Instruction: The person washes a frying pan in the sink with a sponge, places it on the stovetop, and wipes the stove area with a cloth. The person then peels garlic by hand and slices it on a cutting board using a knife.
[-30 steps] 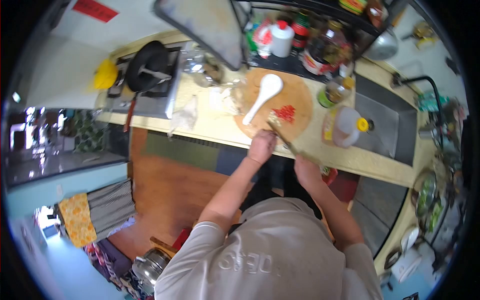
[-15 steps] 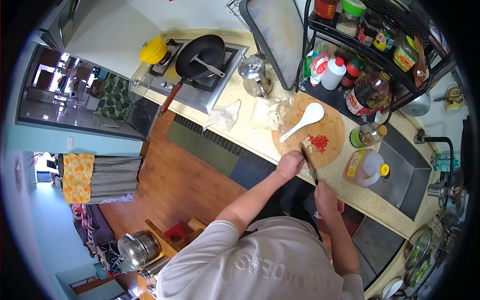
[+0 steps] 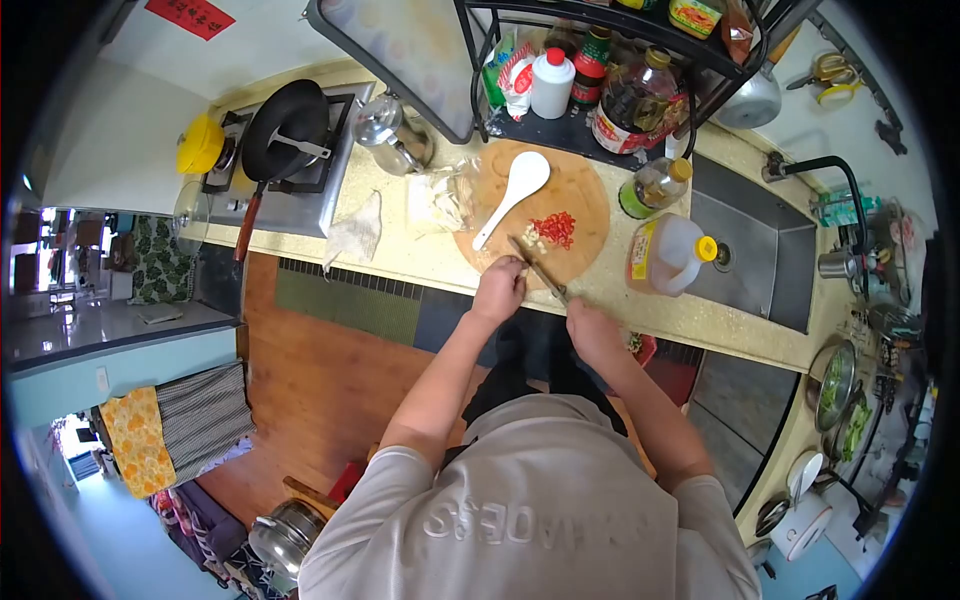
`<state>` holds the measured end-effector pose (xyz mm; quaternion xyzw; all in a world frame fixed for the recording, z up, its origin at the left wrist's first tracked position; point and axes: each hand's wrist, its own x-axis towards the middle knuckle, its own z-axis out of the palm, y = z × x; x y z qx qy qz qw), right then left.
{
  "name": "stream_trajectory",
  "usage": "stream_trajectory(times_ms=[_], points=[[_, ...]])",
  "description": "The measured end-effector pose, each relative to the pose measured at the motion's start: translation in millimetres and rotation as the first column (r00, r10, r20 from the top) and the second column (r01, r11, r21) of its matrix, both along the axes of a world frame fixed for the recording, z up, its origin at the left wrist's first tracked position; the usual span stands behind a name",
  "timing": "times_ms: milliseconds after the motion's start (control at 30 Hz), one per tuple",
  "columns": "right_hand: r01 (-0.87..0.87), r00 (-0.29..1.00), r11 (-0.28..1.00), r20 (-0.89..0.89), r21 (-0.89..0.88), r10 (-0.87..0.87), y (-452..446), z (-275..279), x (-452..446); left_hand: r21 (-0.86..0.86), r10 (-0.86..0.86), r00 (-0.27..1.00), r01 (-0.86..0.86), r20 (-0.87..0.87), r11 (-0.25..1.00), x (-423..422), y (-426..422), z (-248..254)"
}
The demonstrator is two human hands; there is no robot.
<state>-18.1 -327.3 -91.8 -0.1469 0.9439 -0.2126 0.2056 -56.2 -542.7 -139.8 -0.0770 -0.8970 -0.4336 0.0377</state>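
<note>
My right hand (image 3: 592,328) is wrapped round the handle of a knife (image 3: 538,268), whose blade slants over the near edge of a round wooden cutting board (image 3: 585,200). My left hand (image 3: 500,288) sits at the board's front edge, just left of the blade, with its fingers curled together. What they pinch, if anything, is hidden. Past the knife tip lie small pale chopped bits (image 3: 535,238), beside a pile of chopped red pieces (image 3: 556,229) that looks like chili. A white spoon (image 3: 527,178) rests on the board's left side.
Left of the board are a clear plastic bag (image 3: 442,200), a cloth (image 3: 355,232) and a steel kettle (image 3: 392,135). A black pan (image 3: 285,130) sits on the stove. To the right stand a bottle (image 3: 655,188), a yellow-capped jug (image 3: 668,256) and the sink (image 3: 760,220). A bottle rack (image 3: 600,20) rises behind.
My view has turned, so the board and counter appear farther left and higher. Both hands remain at the board's near edge, the right still gripping the knife. The chopped piles look much the same.
</note>
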Motion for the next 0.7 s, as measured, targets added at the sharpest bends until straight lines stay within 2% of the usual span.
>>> stream_trajectory(times_ms=[100, 167, 267, 333, 367, 500, 700], points=[[0.073, 0.997, 0.996, -0.003, -0.049, -0.073, -2, 0, 12, -0.061, 0.021, 1.0, -0.022, -0.016, 0.998, 4, 4, 0], [0.083, 0.989, 0.992, -0.115, -0.095, -0.093, 0, -2, 15, -0.069, 0.047, 0.999, -0.047, 0.004, 0.997, 4, 7, 3], [0.088, 0.984, 0.991, -0.146, -0.098, -0.101, 5, -3, 17, -0.056, 0.061, 0.998, -0.059, 0.03, 0.997, 6, 6, 10], [0.102, 0.985, 0.99, -0.129, -0.097, -0.114, 6, -4, 17, -0.04, 0.052, 0.998, -0.05, 0.04, 0.998, 8, 4, 11], [0.115, 0.986, 0.989, -0.112, -0.097, -0.126, 5, -5, 18, -0.042, 0.029, 1.0, -0.029, -0.013, 0.999, 8, 2, 8], [0.036, 0.986, 0.989, -0.157, -0.144, -0.059, 5, -5, 18, -0.061, -0.05, 0.99, 0.043, -0.134, 0.997, 2, 3, 0], [0.009, 0.99, 0.994, -0.14, -0.108, -0.024, 3, -8, 17, -0.116, -0.093, 0.991, 0.081, -0.098, 0.99, -2, 1, -2]])
